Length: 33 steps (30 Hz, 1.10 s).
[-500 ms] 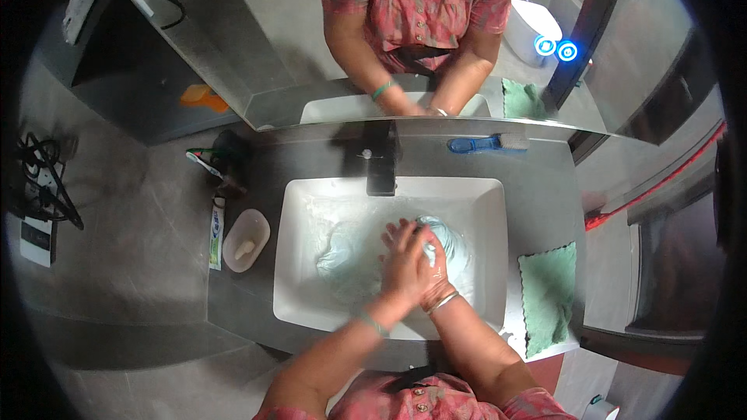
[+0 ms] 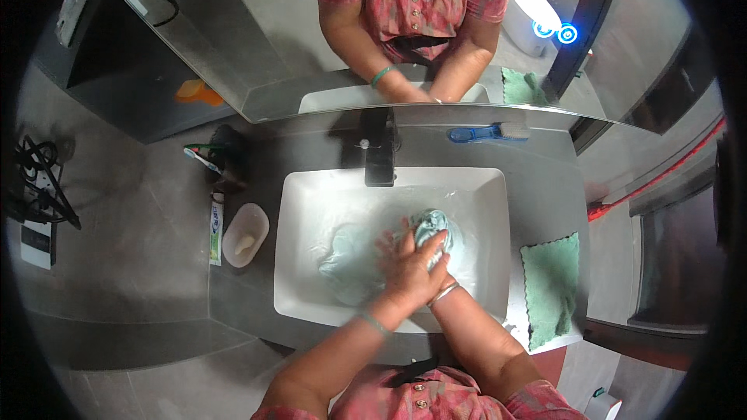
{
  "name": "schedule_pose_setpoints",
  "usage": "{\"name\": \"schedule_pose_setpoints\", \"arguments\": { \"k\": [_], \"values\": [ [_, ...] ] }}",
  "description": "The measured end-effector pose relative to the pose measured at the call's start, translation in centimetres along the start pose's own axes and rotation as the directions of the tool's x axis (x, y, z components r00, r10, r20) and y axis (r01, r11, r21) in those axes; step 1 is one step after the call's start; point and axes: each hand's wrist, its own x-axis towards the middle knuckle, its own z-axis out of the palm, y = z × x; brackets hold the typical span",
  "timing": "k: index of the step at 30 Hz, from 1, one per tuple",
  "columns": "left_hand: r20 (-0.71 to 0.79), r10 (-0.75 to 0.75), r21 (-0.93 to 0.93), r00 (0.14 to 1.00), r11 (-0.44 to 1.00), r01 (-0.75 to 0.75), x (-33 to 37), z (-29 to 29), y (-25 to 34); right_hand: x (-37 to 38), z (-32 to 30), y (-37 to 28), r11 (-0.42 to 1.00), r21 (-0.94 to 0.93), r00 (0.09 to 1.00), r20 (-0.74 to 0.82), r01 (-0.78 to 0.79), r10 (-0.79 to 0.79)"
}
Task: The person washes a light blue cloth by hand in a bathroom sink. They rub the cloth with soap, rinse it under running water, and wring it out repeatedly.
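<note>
Inside a white rectangular sink (image 2: 292,187), my two hands overlap at a bunched pale green wet cloth (image 2: 433,225). My left hand (image 2: 411,274), with a green bracelet at its wrist, lies on top and presses against the bundle. Mostly covered by it, my right hand (image 2: 439,277) wears a silver bangle and grips the cloth from the right side. Some fingers left of the bundle are smeared by motion. More pale cloth (image 2: 342,255) spreads under cloudy water to the left; whether it is one piece with the bundle I cannot tell.
A black faucet (image 2: 380,155) overhangs the sink's back rim. Behind it stands a mirror (image 2: 272,47). A blue brush (image 2: 476,134) lies back right, a green cloth (image 2: 551,288) at right. To the left are a soap dish (image 2: 257,222), a toothpaste tube (image 2: 216,233) and a toothbrush (image 2: 204,159).
The bundle between my hands has turned and looks more tightly bunched. My left hand has shifted slightly right and down over it. The view has tilted a little.
</note>
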Motion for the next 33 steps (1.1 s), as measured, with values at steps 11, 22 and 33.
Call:
{"name": "schedule_pose_setpoints", "arguments": {
  "k": [11,22,33],
  "values": [
    [0.049,-0.196,-0.674,0.979,0.718,0.177,8.9,3.2,-7.6,2.0,2.3,-0.9,0.972,-0.108,0.914,-0.375,-0.207,0.153],
    [0.281,-0.025,0.064,0.959,0.998,0.008,6.7,1.5,-12.7,1.8,1.3,-2.5,0.910,-0.334,0.788,-0.615,-0.247,-0.012],
    [-0.293,0.523,-0.184,0.801,0.791,-0.584,0.8,-0.7,-0.4,0.9,3.7,-2.7,0.999,-0.021,0.915,-0.402,-0.045,0.033]
  ]
}}
